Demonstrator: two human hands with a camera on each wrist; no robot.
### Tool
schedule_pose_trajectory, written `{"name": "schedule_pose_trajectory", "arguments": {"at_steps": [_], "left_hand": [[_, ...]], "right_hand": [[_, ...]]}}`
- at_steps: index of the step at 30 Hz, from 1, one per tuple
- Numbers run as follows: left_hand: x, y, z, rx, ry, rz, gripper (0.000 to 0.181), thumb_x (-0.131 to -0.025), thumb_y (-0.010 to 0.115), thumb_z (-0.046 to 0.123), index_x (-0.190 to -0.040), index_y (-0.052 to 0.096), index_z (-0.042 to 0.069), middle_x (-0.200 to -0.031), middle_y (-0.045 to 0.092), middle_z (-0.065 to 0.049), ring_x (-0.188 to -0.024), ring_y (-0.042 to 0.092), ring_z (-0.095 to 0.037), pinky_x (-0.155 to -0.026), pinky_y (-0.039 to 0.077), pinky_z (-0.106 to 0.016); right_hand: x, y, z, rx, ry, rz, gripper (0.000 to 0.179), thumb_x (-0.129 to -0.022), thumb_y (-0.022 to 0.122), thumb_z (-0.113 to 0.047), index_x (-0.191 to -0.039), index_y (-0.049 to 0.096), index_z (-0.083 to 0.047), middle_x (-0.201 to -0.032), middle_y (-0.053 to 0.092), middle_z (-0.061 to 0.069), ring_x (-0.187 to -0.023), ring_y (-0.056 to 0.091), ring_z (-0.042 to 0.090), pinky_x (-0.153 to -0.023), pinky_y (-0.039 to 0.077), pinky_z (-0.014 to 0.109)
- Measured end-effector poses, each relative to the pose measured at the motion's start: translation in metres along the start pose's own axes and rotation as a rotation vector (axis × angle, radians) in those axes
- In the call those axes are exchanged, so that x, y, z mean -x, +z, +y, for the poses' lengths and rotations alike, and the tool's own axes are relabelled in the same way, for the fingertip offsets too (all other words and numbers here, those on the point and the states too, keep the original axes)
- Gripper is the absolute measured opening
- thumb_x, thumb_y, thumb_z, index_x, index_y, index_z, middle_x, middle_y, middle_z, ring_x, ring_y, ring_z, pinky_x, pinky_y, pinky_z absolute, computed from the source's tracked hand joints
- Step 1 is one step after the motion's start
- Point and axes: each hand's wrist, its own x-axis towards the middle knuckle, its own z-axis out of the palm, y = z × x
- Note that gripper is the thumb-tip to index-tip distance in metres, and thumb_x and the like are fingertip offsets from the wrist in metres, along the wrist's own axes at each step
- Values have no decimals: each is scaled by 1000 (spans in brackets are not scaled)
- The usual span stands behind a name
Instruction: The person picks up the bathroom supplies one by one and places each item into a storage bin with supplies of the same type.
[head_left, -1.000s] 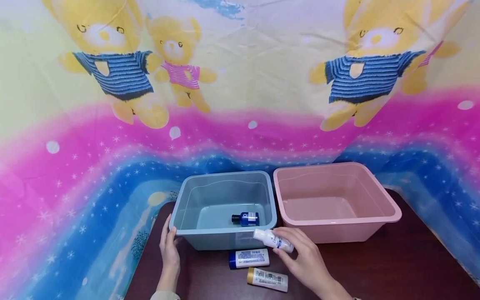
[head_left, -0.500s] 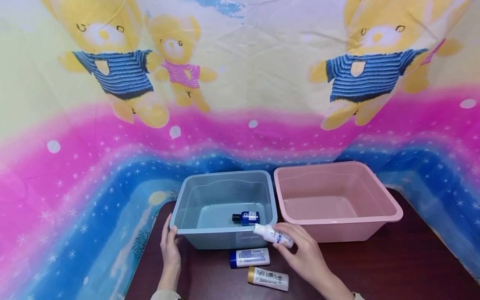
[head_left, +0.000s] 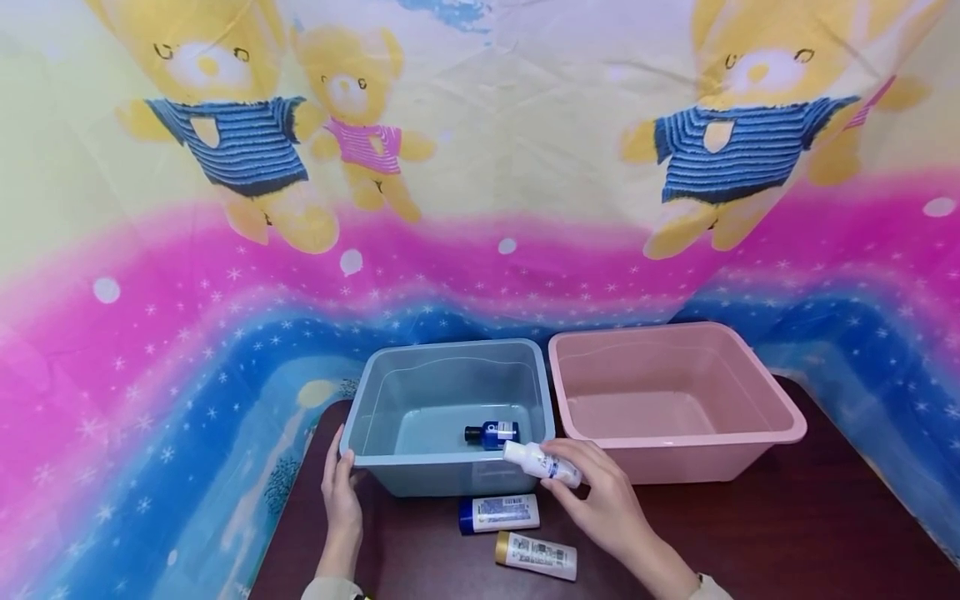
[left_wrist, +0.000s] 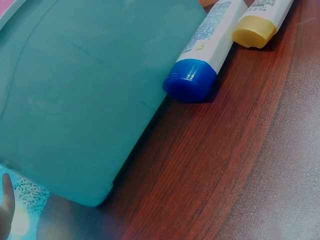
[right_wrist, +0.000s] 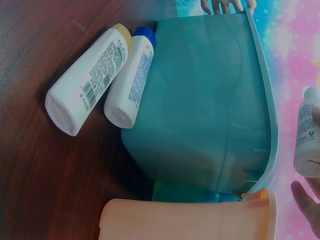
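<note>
My right hand (head_left: 600, 496) pinches a small white bottle (head_left: 542, 465) between thumb and fingers, tilted with its cap toward the left, overlapping the front right rim of the blue basin (head_left: 420, 461) in the head view. In the right wrist view the same white bottle (right_wrist: 306, 132) shows at the right edge. My left hand (head_left: 342, 492) holds the basin's front left corner, thumb at the rim and fingers along the side. Inside the basin lies a dark blue bottle (head_left: 497, 434) with a black cap, on its side.
Before the basin lie a white bottle with a blue cap (head_left: 501, 513) and a white bottle with a gold cap (head_left: 537, 557). A pink basin (head_left: 660, 458) stands at the right on the dark wooden table (head_left: 810, 525). A bear-print cloth (head_left: 495, 275) hangs behind.
My right hand has lifted the small white bottle slightly up and to the left, toward the blue basin's rim. My left hand stays at the basin's corner.
</note>
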Motion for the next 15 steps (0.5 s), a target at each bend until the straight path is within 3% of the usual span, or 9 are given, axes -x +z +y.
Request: {"name": "schedule_pose_trajectory", "arguments": {"at_steps": [7, 15], "left_hand": [[9, 5, 18, -13, -1, 1, 50, -107, 42, 29, -155, 36, 19, -154, 37, -11, -112, 52, -4, -91, 42, -33], [-2, 0, -3, -9, -8, 8, 49, -107, 41, 30, -155, 36, 22, -154, 38, -7, -116, 50, -5, -93, 42, -34]], "right_hand": [[-3, 2, 1, 18, -8, -1, 51, -72, 86, -6, -119, 69, -18, -120, 67, -1, -111, 61, 20, -100, 37, 13], [-8, 4, 3, 57, -60, 36, 55, -68, 88, -2, -117, 70, -19, -118, 67, -4, -104, 63, 18, -94, 41, 13]]}}
